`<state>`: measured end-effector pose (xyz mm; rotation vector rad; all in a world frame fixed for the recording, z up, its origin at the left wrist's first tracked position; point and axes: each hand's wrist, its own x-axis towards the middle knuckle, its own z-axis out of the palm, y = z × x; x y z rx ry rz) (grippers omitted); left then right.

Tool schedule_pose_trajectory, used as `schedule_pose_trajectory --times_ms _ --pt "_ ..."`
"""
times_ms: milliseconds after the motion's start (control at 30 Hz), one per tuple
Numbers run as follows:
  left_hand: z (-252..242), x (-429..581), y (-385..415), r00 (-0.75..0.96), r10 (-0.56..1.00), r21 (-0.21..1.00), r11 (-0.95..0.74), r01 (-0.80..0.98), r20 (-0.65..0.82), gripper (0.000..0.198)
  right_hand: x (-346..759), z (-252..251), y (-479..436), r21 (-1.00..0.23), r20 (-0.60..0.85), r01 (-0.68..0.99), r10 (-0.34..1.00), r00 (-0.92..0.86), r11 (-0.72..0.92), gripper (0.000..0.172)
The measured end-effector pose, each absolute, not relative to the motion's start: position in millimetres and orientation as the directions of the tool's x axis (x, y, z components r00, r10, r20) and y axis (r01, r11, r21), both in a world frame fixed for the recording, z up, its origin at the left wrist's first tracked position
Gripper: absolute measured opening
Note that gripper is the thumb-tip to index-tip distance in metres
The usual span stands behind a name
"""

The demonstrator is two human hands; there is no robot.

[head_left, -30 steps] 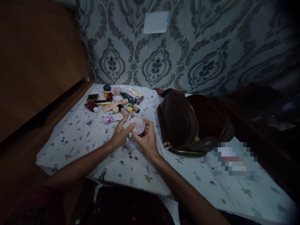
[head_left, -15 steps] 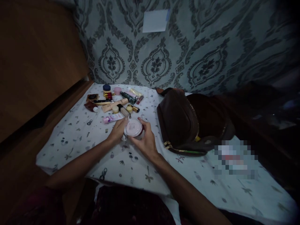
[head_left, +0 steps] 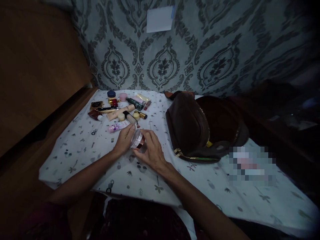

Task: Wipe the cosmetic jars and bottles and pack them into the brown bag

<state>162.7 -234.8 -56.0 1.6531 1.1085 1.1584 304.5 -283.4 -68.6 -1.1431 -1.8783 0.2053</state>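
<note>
A small round jar (head_left: 138, 139) with a pale lid and dark red base is held between both hands, tilted on its side above the patterned white cloth (head_left: 82, 143). My left hand (head_left: 124, 140) grips its left side with curled fingers. My right hand (head_left: 151, 151) wraps round its right side, fingers over the top. Just beyond the hands lies a cluster of cosmetics: a pink tube (head_left: 118, 126), a beige tube (head_left: 121, 111), small pots and bottles.
A dark brown bag (head_left: 197, 128) with a gold zip lies open to the right of the hands. A wooden panel (head_left: 37, 73) rises at the left. Patterned wallpaper with a white note (head_left: 159, 18) stands behind. A blurred patch sits at the right on the cloth.
The jar's lid faced up before; now the jar is tipped on its side and my right fingers have closed over it. The hands moved slightly left.
</note>
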Motion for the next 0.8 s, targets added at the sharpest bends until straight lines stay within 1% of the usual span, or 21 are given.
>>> schedule_pose_trajectory --times_ms 100,267,367,433,567,667,733,800 --pt "-54.9 163.4 -235.6 0.217 0.942 0.931 -0.300 0.210 0.254 0.048 305.3 -66.7 -284.3 -0.559 0.590 0.601 0.783 -0.196 0.571 0.061" --pt "-58.3 163.0 -233.0 0.225 0.933 0.935 -0.319 0.156 0.281 0.044 304.4 -70.8 -282.3 -0.588 0.597 0.532 0.771 -0.222 0.609 0.072" --pt "-59.7 162.6 -231.1 0.214 0.946 0.959 -0.267 0.093 0.243 0.041 303.5 -74.0 -281.3 -0.610 0.578 0.505 0.779 -0.243 0.611 0.079" --pt "-60.0 163.1 -230.3 0.209 0.960 0.980 -0.198 0.026 0.188 0.039 302.9 -75.7 -281.6 -0.642 0.533 0.491 0.803 -0.266 0.589 0.083" --pt "-57.4 166.6 -229.9 0.127 0.983 0.984 -0.117 -0.134 0.134 0.034 299.9 -77.8 -282.8 -0.717 0.413 0.492 0.870 -0.269 0.493 0.085" --pt "-51.6 170.7 -231.2 0.049 0.995 0.953 -0.074 -0.295 0.092 0.031 296.7 -77.9 -281.7 -0.812 0.336 0.446 0.926 -0.170 0.376 0.087" --pt "-47.9 172.8 -233.1 0.032 0.997 0.933 -0.054 -0.357 0.070 0.032 295.6 -77.9 -279.7 -0.893 0.239 0.366 0.965 -0.108 0.262 0.087" --pt "-45.9 173.8 -235.6 0.033 0.997 0.929 -0.058 -0.366 0.075 0.032 296.0 -77.9 -277.3 -0.965 0.128 0.216 0.986 -0.107 0.149 0.083"
